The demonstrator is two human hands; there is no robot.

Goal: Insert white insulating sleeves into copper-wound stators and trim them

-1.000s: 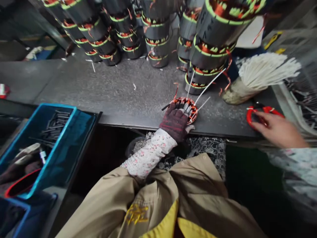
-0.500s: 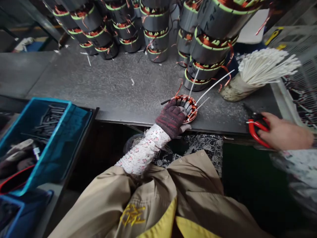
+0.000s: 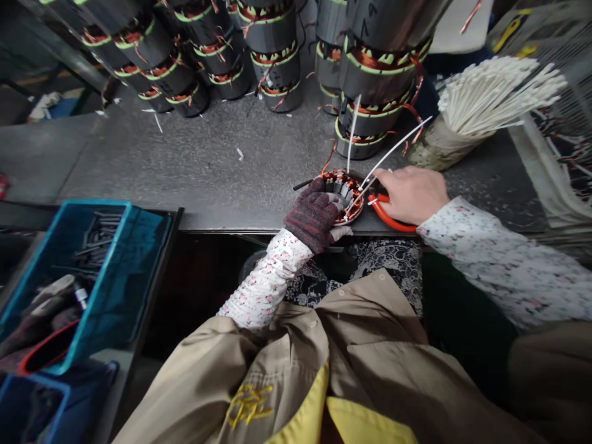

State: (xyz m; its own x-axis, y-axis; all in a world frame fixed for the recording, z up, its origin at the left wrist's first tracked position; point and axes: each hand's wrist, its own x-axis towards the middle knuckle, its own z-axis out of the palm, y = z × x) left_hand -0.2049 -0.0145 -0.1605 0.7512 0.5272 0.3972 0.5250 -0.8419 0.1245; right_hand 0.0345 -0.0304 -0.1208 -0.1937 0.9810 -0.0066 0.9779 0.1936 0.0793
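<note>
My left hand (image 3: 311, 214), in a dark maroon glove with bare-looking light fingertips, is closed on the near left side of a stator (image 3: 341, 186) with copper windings. The stator lies near the table's front edge. White cable ties (image 3: 396, 148) stick up from its windings, and a black sleeved lead pokes out at its left. Bare and closed, my right hand (image 3: 411, 192) holds red-handled cutters (image 3: 387, 218) at the stator's right side. Its fingertips meet a cable tie's tail there. The cutters' jaws are hidden.
Stacked stators (image 3: 370, 114) line the back of the table (image 3: 194, 166). A bundle of white cable ties (image 3: 499, 92) stands in a round holder (image 3: 444, 142) at the right. To the left, a blue bin (image 3: 118, 246) holds dark rods and gloves, with another blue bin (image 3: 65, 394) below.
My right hand has come in from the far right to the stator, still holding the cutters. My left hand stays on the stator. The view has shifted slightly.
</note>
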